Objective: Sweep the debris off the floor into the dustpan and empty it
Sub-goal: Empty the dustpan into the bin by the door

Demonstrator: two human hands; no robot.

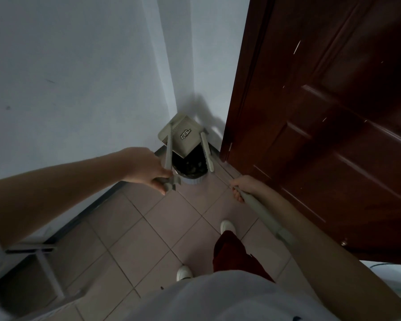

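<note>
A beige dustpan (183,135) is tipped up over a small trash bin (190,172) in the corner, its mouth pointing down into the bin. My left hand (148,167) grips the top of the dustpan's long handle (168,154). My right hand (243,186) grips a grey-beige broom handle (264,216) that runs back toward my body. The broom head (206,151) hangs beside the bin's right rim. The bin holds dark debris inside.
White walls (79,89) meet in the corner behind the bin. A dark red-brown door (322,112) stands close on the right. The floor is pinkish tile (148,228). My feet in white shoes (227,225) stand near the bin. A white frame (44,262) is at lower left.
</note>
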